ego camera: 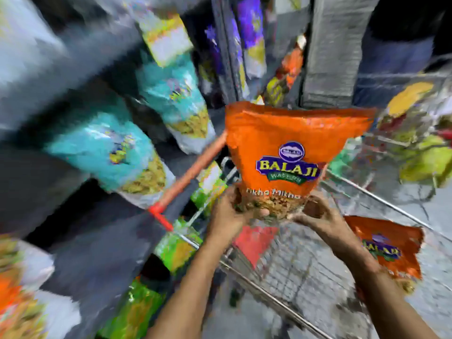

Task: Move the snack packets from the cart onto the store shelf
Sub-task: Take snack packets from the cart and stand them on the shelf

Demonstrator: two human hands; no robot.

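Orange packet (291,152) upright over cart (281,272), long axis vertical. Left hand (234,211) and right hand (315,211) both closed on bottom edge. Shelf (73,133) lies left, nearer left hand. Second orange packet (391,248) lying in cart.

I read "BALAJI WAFERS" and "Tikha Mitha" on the held orange packet (288,152); partial "ALAJ" on the lower orange packet (389,250).

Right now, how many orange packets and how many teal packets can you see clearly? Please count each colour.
Orange packets: 2, one in both hands, one in the cart
Teal packets: 2, on the shelf
Total: 4
Blurred packets at the edges are not counted.
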